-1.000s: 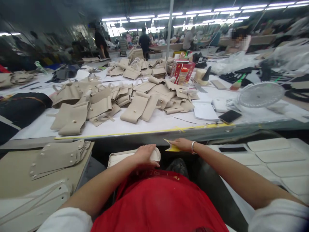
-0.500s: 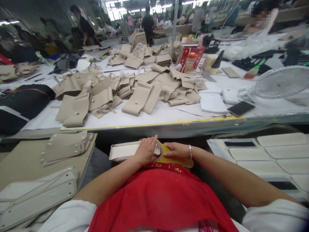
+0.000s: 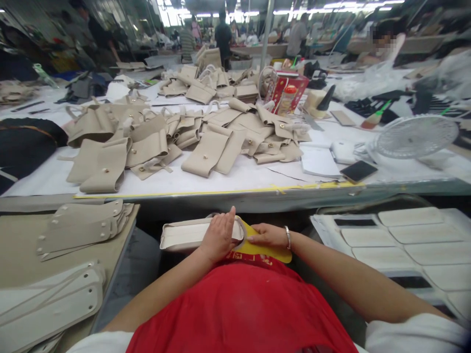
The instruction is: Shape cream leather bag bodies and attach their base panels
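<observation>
Low in front of my red apron lies a narrow, box-shaped bag piece with a cream face and a beige rim. My left hand grips it near its right end, fingers laid across the top and one finger pointing up. A flat yellow board runs up to that end of the bag piece. Wrapped over the board's upper edge is my right hand, with a bracelet at the wrist. How far the board reaches into the bag piece is hidden by my left hand.
Beige bag pieces with metal studs heap on the white table. Beige strips lie on a board at left, cream panels at right. A phone, a fan and a red box stand beyond; people work behind.
The view has shifted slightly. One finger of my left hand has lifted from the bag piece and points up. My right hand stays on the yellow board.
</observation>
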`<state>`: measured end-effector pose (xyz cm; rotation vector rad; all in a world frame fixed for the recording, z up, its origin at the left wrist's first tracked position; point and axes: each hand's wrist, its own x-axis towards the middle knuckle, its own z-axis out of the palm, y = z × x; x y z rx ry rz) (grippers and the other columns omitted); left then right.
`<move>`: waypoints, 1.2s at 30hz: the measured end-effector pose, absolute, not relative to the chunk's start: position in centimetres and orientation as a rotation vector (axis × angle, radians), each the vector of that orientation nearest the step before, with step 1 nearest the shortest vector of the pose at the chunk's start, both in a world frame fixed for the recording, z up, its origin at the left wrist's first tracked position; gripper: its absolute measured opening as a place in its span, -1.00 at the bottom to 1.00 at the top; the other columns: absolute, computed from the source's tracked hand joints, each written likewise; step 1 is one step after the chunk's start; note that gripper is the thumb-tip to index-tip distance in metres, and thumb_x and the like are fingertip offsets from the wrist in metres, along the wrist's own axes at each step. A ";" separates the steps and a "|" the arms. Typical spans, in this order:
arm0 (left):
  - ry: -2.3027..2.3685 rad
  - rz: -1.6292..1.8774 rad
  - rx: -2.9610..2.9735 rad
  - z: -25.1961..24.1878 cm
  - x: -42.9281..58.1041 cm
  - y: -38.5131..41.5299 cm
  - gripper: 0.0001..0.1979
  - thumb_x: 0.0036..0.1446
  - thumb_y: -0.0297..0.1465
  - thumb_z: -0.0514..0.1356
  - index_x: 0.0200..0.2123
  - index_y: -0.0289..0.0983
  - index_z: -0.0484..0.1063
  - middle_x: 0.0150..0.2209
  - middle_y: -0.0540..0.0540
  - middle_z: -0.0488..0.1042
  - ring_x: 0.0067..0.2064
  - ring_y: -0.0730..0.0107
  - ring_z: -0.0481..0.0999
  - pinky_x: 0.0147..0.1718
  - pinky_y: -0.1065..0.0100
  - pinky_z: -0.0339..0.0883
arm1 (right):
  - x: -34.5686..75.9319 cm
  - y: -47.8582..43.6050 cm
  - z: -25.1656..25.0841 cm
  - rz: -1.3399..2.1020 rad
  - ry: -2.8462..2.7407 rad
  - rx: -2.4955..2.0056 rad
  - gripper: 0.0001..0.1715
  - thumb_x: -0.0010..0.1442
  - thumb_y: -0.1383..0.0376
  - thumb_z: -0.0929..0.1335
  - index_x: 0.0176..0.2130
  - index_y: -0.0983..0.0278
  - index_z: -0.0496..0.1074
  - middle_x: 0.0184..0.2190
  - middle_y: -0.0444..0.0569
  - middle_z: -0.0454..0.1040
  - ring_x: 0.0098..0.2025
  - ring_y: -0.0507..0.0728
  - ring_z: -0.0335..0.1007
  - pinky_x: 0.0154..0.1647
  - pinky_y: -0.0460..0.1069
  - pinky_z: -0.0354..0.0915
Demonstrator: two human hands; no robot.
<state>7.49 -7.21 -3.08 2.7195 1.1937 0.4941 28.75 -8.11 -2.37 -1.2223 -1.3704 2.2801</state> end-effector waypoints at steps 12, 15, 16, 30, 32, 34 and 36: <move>1.140 0.411 2.781 -3.2 6.7 -6.6 -0.32 0.11 -0.50 0.01 0.26 -0.35 -0.22 0.13 -0.36 0.18 0.13 0.02 0.17 0.09 0.01 0.00 | 27.3 -7.7 -0.8 2.259 -1.168 -1.325 -0.51 -0.04 0.06 0.42 -0.23 0.36 0.35 -0.46 -0.05 0.50 -0.50 0.06 0.44 -0.49 -0.08 0.37; 1.084 0.387 2.809 -3.4 6.5 -6.6 -0.34 0.10 -0.48 0.04 0.25 -0.29 -0.14 0.15 -0.35 0.17 0.15 0.01 0.15 0.08 0.01 0.01 | 27.2 -7.9 -0.5 2.264 -1.140 -1.335 -0.50 -0.05 0.06 0.43 -0.22 0.37 0.37 -0.46 -0.05 0.51 -0.51 0.06 0.43 -0.49 -0.08 0.37; 1.067 0.385 2.810 -3.4 6.5 -6.5 -0.34 0.10 -0.47 0.06 0.25 -0.27 -0.13 0.15 -0.35 0.16 0.16 0.00 0.15 0.08 0.00 0.02 | 27.1 -7.9 -0.5 2.271 -1.131 -1.332 -0.51 -0.05 0.07 0.43 -0.22 0.36 0.38 -0.46 -0.06 0.51 -0.52 0.05 0.43 -0.49 -0.08 0.37; 1.259 0.231 2.258 0.3 7.4 -4.7 -0.30 0.15 -0.15 -0.03 0.25 -0.39 -0.14 0.10 -0.29 0.26 0.08 0.10 0.26 0.02 0.15 0.10 | 24.7 -9.9 -1.8 2.022 -1.022 -1.543 -0.56 0.09 0.01 0.31 -0.46 0.35 0.39 -0.68 -0.08 0.42 -0.68 0.02 0.31 -0.54 -0.05 0.36; 1.401 0.204 2.366 -0.5 9.1 -5.0 -0.36 0.19 -0.13 -0.09 0.22 -0.41 -0.04 -0.04 -0.31 0.37 -0.02 0.07 0.31 -0.05 0.12 0.11 | 24.1 -10.6 -1.8 1.999 -0.968 -1.562 -0.53 0.12 -0.01 0.28 -0.47 0.35 0.38 -0.66 -0.06 0.43 -0.67 0.02 0.32 -0.53 -0.06 0.35; 1.401 0.174 2.530 -1.4 10.3 -5.2 -0.36 0.19 -0.11 -0.11 0.22 -0.39 -0.01 -0.14 -0.30 0.41 -0.09 0.07 0.33 -0.11 0.13 0.10 | 23.6 -11.2 -1.8 2.013 -0.887 -1.554 -0.51 0.15 -0.02 0.25 -0.45 0.35 0.38 -0.61 -0.04 0.46 -0.65 0.02 0.33 -0.55 -0.07 0.33; 1.351 0.154 2.635 -1.9 10.9 -5.2 -0.37 0.20 -0.09 -0.14 0.23 -0.34 -0.03 -0.19 -0.26 0.42 -0.14 0.10 0.34 -0.17 0.16 0.11 | 23.2 -11.6 -1.9 2.019 -0.791 -1.552 -0.52 0.16 -0.02 0.23 -0.41 0.34 0.37 -0.59 -0.04 0.47 -0.65 0.02 0.33 -0.58 -0.08 0.30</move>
